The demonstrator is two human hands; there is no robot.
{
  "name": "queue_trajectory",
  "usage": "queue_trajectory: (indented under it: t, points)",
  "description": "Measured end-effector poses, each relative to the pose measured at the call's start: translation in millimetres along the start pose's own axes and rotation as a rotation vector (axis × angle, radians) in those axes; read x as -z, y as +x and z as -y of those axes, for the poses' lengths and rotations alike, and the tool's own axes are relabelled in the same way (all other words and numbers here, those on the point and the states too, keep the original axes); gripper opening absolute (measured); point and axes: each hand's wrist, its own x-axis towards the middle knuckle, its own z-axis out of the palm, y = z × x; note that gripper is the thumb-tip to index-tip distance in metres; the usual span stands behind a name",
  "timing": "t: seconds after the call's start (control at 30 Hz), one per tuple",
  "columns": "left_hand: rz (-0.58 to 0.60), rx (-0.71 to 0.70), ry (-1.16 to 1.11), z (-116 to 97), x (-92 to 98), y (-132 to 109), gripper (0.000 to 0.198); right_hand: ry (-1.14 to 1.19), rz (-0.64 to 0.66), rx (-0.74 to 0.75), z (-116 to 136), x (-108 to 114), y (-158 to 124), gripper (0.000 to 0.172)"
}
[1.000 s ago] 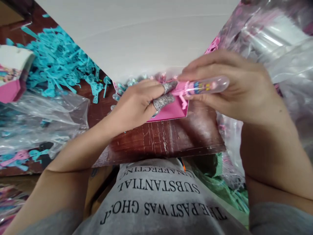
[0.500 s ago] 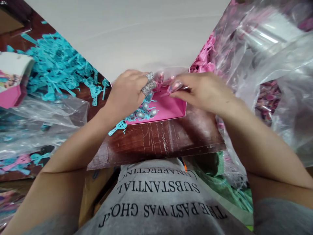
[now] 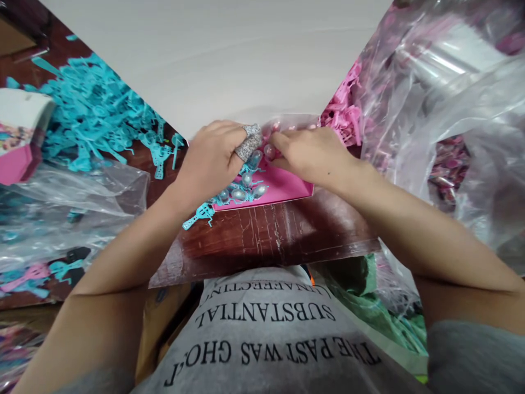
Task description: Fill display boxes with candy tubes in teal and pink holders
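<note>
A shallow pink box (image 3: pixel 287 185) lies before me, with turquoise lattice-like plastic pieces (image 3: pixel 203 214) bearing pearly oval beads (image 3: pixel 238 194) at its left. My left hand (image 3: pixel 217 156), glittery silver bands (image 3: pixel 248 145) round its fingers, is curled over the box's left side; its fingertips are hidden. Inside the box, my right hand (image 3: pixel 307 153) pinches a small pinkish piece with a clear, shiny bead (image 3: pixel 269 151). More pink beaded bits (image 3: pixel 276 127) show along the back wall, partly covered by that hand.
A large white sheet (image 3: pixel 246 65) rises behind the box. Turquoise plastic pieces (image 3: pixel 94 115) are heaped at left, pink ones (image 3: pixel 344 120) at right. Clear plastic bags (image 3: pixel 414 104) flank the work area. A pink-and-white box (image 3: pixel 20 137) stands at far left, on the dark red table (image 3: pixel 246 235).
My right hand has moved left and deeper into the box, bringing the pinkish beaded piece closer to my left hand. The left hand has stayed nearly in place.
</note>
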Motion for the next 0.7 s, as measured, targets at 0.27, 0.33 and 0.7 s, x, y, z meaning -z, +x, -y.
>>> queue_trajectory:
  t: [0.27, 0.33, 0.7]
  points:
    - [-0.275, -0.202, 0.02, -80.7, 11.1, -30.5, 0.014, -0.19, 0.114, 0.015, 24.8, -4.0, 1.2, 0.034]
    - [-0.296, -0.326, 0.008, -100.4, -6.9, -41.2, 0.021, -0.175, 0.073, 0.065, 25.5, -3.8, -1.7, 0.035]
    - [0.109, 0.064, 0.026, -163.5, -173.8, 61.3, 0.058, -0.068, -0.731, -0.79, -150.3, 62.7, -180.7, 0.029]
